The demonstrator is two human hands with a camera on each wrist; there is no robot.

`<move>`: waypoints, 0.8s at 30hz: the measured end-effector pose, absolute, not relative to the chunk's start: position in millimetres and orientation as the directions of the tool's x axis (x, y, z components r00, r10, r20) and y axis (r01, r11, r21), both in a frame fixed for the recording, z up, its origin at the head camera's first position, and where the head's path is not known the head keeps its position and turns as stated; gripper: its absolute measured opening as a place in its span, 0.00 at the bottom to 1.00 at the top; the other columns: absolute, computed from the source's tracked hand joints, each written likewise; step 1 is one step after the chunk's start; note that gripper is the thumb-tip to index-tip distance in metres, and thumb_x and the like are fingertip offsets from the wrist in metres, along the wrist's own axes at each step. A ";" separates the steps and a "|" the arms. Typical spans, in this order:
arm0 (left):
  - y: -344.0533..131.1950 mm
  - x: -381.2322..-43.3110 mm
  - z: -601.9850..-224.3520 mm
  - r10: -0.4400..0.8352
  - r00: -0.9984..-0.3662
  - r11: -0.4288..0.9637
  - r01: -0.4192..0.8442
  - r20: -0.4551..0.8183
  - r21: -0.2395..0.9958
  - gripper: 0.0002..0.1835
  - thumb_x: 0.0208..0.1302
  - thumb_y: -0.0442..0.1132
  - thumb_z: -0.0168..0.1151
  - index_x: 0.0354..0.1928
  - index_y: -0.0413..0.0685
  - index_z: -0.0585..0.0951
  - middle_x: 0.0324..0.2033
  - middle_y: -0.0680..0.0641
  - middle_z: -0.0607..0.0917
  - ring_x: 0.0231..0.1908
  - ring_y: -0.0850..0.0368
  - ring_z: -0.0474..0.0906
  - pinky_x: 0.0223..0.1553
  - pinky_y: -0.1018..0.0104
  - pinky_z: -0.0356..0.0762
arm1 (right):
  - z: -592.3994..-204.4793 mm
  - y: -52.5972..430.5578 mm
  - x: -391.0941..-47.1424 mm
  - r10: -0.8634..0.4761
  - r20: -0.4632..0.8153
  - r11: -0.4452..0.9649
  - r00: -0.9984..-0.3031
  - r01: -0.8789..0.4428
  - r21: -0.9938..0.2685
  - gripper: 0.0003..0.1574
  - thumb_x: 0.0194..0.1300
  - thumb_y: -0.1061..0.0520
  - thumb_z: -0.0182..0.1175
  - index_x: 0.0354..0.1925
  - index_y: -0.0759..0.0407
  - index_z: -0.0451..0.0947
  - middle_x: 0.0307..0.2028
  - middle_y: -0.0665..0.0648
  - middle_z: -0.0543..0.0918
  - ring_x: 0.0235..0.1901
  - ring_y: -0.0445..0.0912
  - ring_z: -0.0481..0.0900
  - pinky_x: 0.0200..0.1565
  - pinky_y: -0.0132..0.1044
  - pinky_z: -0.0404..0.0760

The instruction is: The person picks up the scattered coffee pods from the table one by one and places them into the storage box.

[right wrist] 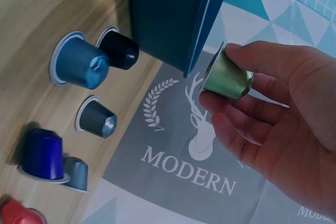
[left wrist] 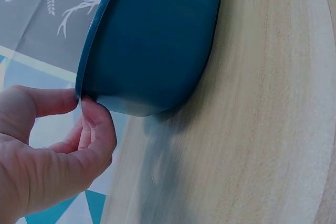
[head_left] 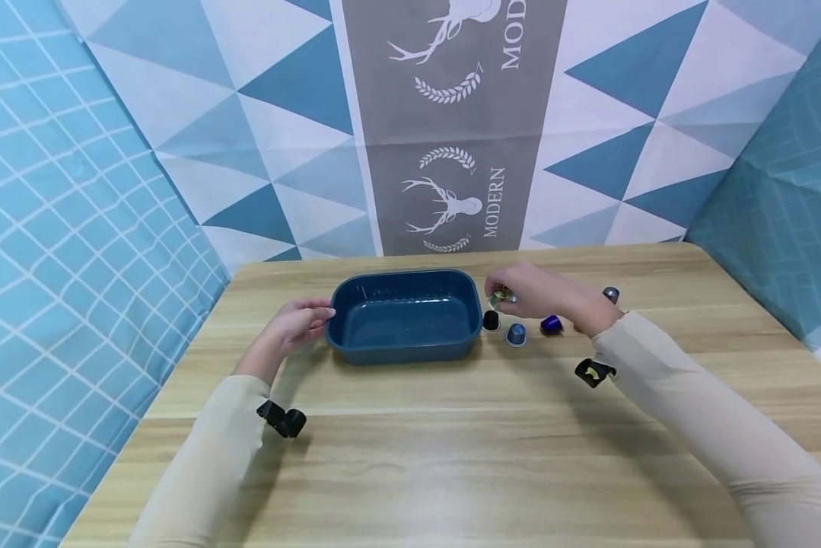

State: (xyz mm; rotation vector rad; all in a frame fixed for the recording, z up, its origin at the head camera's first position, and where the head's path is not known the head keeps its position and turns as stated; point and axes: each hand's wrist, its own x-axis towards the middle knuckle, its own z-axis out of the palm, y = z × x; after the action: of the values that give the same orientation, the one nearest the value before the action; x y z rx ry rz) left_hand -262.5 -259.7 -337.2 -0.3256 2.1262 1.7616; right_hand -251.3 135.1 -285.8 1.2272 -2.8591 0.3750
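A deep blue rectangular dish (head_left: 403, 354) with rounded corners stands toward the back of the wooden table. At its left end, my left hand (head_left: 295, 321) pinches the rim between thumb and forefinger, as the left wrist view shows close up. My right hand (head_left: 532, 289) is just past the dish's right end. Between thumb and fingers it holds a green coffee capsule (right wrist: 229, 78), raised above the table in the right wrist view. Below that hand stand a black capsule (right wrist: 119, 50), a light blue capsule (right wrist: 81, 61) and a dark grey capsule (right wrist: 97, 117).
Farther along the table lie a dark blue capsule (right wrist: 42, 153), a grey-blue capsule (right wrist: 77, 172) and a red capsule (right wrist: 21, 212). The wooden table (head_left: 410, 457) meets a patterned backdrop (head_left: 300, 152) at the back. A blue tiled-print sheet (head_left: 74, 228) hangs along the left side.
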 end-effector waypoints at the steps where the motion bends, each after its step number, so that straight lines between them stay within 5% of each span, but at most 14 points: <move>1: -259.4 -262.2 -336.8 0.052 -0.910 0.198 -0.395 -0.412 0.897 0.28 0.70 0.36 0.54 0.69 0.38 0.62 0.45 0.51 0.74 0.37 0.67 0.76 0.39 0.79 0.78 | -284.8 133.4 -252.0 -0.717 0.101 0.661 -0.690 -0.719 -0.214 0.05 0.60 0.65 0.62 0.37 0.63 0.78 0.32 0.56 0.80 0.31 0.47 0.75 0.38 0.40 0.78; 24: -256.1 -258.9 -336.5 0.042 -0.908 0.228 -0.397 -0.417 0.889 0.29 0.71 0.37 0.52 0.71 0.39 0.60 0.58 0.44 0.71 0.43 0.64 0.74 0.40 0.78 0.77 | -268.6 103.9 -265.7 -0.723 0.020 0.666 -0.691 -0.704 -0.247 0.07 0.60 0.63 0.64 0.39 0.63 0.78 0.35 0.56 0.82 0.32 0.46 0.75 0.41 0.40 0.80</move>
State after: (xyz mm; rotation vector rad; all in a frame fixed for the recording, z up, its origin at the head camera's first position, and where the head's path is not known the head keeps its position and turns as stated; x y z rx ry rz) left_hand -258.9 -256.1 -336.5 -0.3288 2.1552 1.7239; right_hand -265.7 103.9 -268.6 1.2614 -2.9392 0.3824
